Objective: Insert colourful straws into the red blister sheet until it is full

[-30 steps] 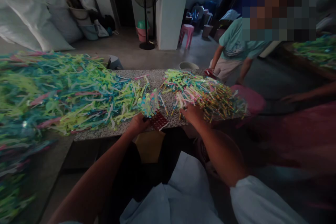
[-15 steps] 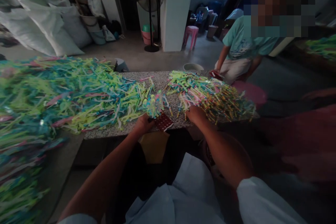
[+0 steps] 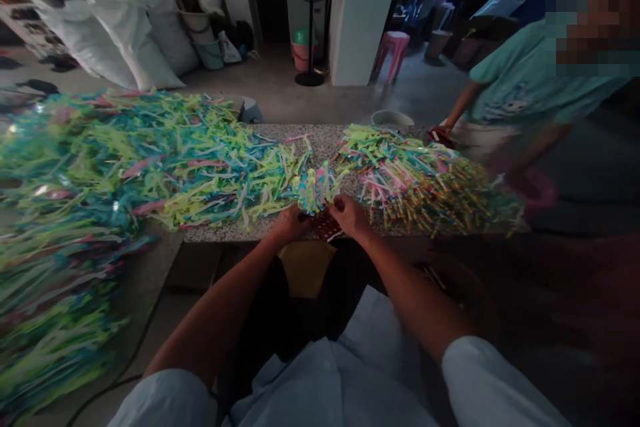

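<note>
My left hand (image 3: 291, 222) is closed on the left edge of a dark red patterned piece (image 3: 324, 227), a flat thing with pale marks, at the table's front edge. A small upright cluster of blue, green and yellow wrapped strips (image 3: 315, 190) stands at its far side. My right hand (image 3: 350, 215) is at the piece's right side, fingers pinched together; what they hold is too small to make out. Right of it lies a heap of thin sticks (image 3: 430, 200) with gold-brown ends. A larger pile of green, blue and pink strips (image 3: 200, 160) spreads to the left.
The speckled stone table (image 3: 220, 232) runs across in front of me. A person in a teal shirt (image 3: 520, 80) is across at the right, a hand near another dark red piece (image 3: 440, 137). White sacks (image 3: 120, 33), a standing fan (image 3: 311, 20) and a pink stool (image 3: 393, 53) are behind.
My right hand has moved left from the stick heap to the dark red piece beside my left hand. The camera view has shifted, and the person across appears farther right.
</note>
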Available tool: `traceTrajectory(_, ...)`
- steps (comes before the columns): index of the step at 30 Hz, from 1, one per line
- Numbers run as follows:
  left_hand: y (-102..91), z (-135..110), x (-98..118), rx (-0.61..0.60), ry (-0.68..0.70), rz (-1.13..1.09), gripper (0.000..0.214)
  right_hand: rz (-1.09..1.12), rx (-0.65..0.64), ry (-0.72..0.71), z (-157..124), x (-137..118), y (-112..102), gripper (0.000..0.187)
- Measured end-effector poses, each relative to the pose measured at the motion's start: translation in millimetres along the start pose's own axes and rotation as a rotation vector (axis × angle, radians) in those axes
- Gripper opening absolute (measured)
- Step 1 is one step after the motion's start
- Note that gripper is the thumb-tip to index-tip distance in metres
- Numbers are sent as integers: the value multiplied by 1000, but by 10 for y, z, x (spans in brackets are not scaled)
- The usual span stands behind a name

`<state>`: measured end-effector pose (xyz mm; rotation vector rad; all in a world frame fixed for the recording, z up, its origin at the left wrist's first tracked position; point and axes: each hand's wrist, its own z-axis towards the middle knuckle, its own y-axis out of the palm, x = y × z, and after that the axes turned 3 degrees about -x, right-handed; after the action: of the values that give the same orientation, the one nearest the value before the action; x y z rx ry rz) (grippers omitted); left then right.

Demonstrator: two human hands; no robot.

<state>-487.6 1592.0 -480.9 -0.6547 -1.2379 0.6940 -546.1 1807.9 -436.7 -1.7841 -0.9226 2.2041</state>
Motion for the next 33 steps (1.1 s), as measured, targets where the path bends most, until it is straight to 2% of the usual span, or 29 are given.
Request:
traceTrajectory(4,14,3,-1,9,-15,17,13,-149,-32,-52,12,9,22,17)
traceTrajectory(11,22,-2,-14,11,13,11,16,-244,-132,-94,37,5,-34,20)
traceTrajectory(21,23,-5,-12,19,29,3,22,-503,-145,-70,9,-70,-64,26)
traceTrajectory(26,37,-1,-27,13,-4,16,16,-658,-187,-64,2,-115,-15,32)
traceTrajectory(33,21,-12,-8,29,12,15,16,-687,-234,-80,4,-131,11,32)
